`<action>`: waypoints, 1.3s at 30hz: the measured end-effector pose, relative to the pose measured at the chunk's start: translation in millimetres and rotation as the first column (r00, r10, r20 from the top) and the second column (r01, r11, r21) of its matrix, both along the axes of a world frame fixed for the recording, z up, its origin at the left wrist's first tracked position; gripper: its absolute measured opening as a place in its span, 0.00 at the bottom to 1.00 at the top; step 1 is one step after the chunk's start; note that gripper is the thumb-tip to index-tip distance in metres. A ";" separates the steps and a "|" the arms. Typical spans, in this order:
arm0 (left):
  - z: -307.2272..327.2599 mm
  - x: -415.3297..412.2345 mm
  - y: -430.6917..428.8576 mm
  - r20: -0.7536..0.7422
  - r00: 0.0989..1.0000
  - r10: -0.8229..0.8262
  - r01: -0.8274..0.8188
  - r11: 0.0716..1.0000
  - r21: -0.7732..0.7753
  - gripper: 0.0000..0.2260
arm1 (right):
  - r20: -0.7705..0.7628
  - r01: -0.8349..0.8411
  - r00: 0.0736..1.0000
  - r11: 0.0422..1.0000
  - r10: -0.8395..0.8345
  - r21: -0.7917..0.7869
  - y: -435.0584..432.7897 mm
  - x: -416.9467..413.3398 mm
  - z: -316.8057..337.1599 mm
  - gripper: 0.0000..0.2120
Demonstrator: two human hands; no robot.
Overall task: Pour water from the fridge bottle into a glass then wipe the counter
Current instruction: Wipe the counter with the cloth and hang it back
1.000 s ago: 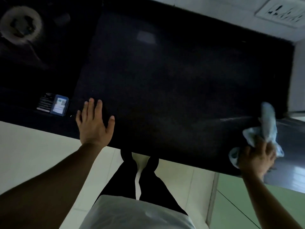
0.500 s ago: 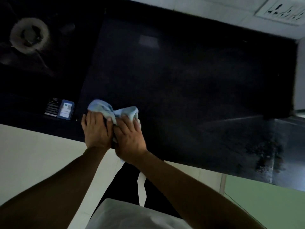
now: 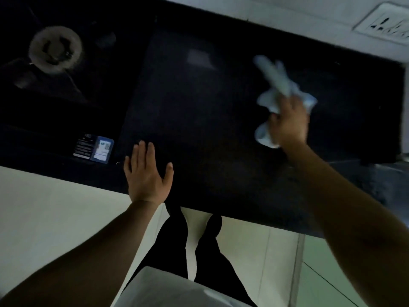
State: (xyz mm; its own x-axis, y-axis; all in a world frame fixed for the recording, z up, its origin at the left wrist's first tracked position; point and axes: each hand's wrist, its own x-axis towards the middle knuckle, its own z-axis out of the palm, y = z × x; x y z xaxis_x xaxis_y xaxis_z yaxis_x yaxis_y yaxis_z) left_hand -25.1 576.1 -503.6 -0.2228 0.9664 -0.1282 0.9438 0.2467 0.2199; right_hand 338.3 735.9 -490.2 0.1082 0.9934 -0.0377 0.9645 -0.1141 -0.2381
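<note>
A black stone counter point(image 3: 210, 120) fills the upper half of the head view. My right hand point(image 3: 290, 122) grips a crumpled light blue cloth point(image 3: 281, 85) over the counter's right part, the cloth blurred by motion. My left hand point(image 3: 146, 176) lies flat with straight fingers on the counter's near edge, left of centre. No bottle or glass shows in the frame.
A gas stove burner point(image 3: 55, 49) sits on the dark hob at the far left. A small blue card and a dark label point(image 3: 94, 148) lie near the front edge beside my left hand. A wall socket point(image 3: 385, 24) is at top right. Pale floor lies below.
My right hand has swept the cloth from beside my left hand to the counter's right and farther back. My left hand stays at the near edge.
</note>
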 end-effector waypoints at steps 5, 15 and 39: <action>0.3 -0.8 -0.4 0.036 0.999 -0.009 0.009 1.000 -0.005 0.34 | 0.045 0.639 0.769 0.769 -0.638 -0.004 -139.2 94.2 -7.7 0.28; 4.2 -2.5 0.4 0.086 0.995 -0.042 0.046 0.998 -0.047 0.34 | 0.017 0.314 0.949 0.940 -0.315 -0.135 -200.9 -151.2 5.1 0.27; 310.9 109.2 100.1 0.720 0.491 -0.491 0.500 0.835 0.230 0.07 | -0.971 0.040 0.220 0.993 0.097 0.108 -103.3 -35.8 292.5 0.09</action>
State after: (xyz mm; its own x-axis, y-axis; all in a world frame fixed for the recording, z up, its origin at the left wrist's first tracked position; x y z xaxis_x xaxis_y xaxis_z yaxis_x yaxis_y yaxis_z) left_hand 84.1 676.1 -192.6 0.4649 0.8851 -0.0224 0.4294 -0.2032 0.8800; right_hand 302.5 632.6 -197.7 0.0265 0.9996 -0.0058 -0.0244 -0.0052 -0.9997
